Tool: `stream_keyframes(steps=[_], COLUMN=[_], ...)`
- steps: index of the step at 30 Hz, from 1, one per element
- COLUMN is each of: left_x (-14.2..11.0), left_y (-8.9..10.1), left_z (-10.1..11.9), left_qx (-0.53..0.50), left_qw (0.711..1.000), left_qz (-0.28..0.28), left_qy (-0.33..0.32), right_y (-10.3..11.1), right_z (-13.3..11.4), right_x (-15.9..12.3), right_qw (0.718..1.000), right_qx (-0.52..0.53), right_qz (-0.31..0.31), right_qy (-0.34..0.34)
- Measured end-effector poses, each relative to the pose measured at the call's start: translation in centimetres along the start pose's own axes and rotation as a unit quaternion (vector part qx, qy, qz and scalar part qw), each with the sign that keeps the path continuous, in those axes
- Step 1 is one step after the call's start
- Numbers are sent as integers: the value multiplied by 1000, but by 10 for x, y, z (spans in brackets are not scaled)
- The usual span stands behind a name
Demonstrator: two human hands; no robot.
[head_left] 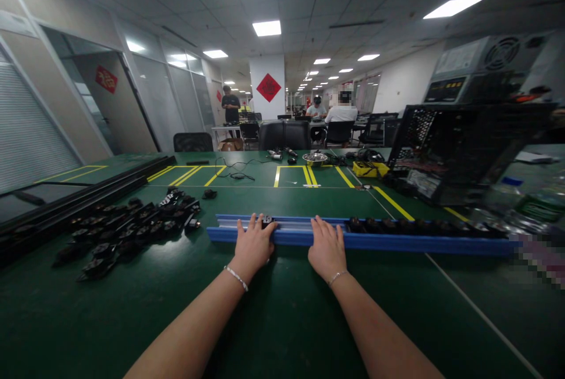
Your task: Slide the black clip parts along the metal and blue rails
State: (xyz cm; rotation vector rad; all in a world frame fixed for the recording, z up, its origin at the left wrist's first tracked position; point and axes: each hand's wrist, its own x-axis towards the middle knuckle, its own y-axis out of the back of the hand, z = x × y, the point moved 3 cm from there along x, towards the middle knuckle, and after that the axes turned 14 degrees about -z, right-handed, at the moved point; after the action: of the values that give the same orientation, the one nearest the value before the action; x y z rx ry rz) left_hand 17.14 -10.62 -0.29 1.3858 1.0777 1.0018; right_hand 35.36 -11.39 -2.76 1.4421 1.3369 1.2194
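Black part [267, 222] sits toward the left of the left-to-right blue rail [397, 243], by the left hand [253, 248], farther from the right hand [327, 249], both hands' fingers slightly spread over the rail (whether gripping, I cannot tell).

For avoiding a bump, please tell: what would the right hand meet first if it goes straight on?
Most likely the far wall of the blue rail, right at the fingertips of the right hand; depth is unclear. Beyond it, the metal bowl lies roughly in line.
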Motion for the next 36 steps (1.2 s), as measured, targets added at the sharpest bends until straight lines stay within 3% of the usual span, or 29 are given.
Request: stream_keyframes(steps=[8, 17, 36], left_x=[-3, -4, -9], left_y=[3, -5, -4], left_z=[-9, -22, -47], left_qx=[-9, -1, 2], left_qw=[1000, 1000, 999], left_qz=[-20, 6, -13], left_qy=[15, 21, 52], right_y=[0, 0, 1], right_z=[0, 0, -1], right_x=[0, 0, -1], right_qw=[1000, 1000, 1000], right_qx=[6, 13, 15], right_qz=[3, 13, 11], right_qy=[1, 7, 7])
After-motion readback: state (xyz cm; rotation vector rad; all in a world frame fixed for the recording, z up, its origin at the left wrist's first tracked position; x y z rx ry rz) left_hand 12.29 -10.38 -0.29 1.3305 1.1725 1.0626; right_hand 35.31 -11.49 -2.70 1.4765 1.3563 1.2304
